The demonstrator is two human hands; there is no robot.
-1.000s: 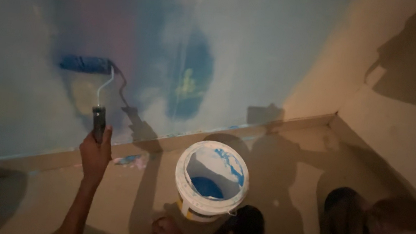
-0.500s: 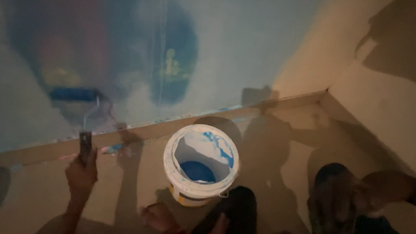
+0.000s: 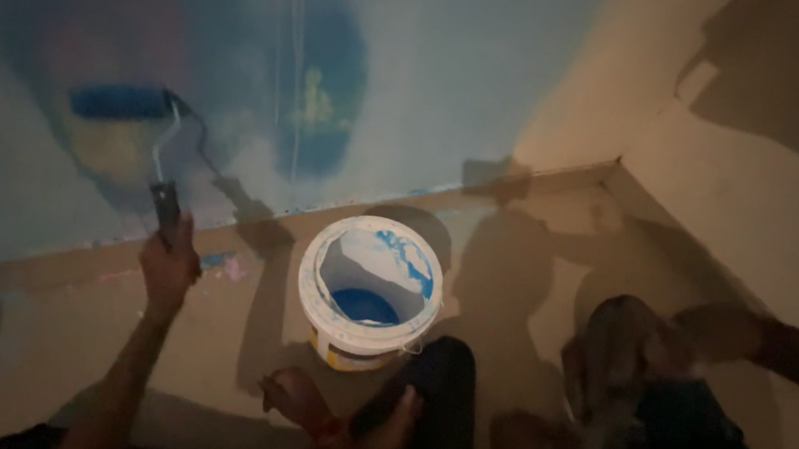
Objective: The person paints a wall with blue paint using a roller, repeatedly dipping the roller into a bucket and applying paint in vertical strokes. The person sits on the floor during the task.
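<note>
While the head view looks down into a dim room corner, the left hand is wrapped in a closed grip around the dark handle of a paint roller with a blue sleeve and bent wire frame. That roller is up on the pale blue painted wall, above the far edge of the floor, its sleeve pressed flat on a patch of wet, darker paint. Its sleeve lies level, long axis running left to right along the wall, while the handle hangs straight down from the sleeve's right end toward the hand, so the tool points up the wall.

To roll well from this grip, I judge the sleeve should stay flat against the surface with even pressure and level ends, so neither end leaves a ridge.

On the beige floor, just right of the hand and near the skirting line, stands a round white plastic bucket with blue paint pooled in its bottom and blue smears on its inner wall. Bare feet and dark trouser legs sit near the floor's close edge, one foot just beside the bucket.

Over on the right, the right hand rests on the raised knee, well apart from the roller; its fingers are too dark and blurred to say whether they are spread or curled.
</note>
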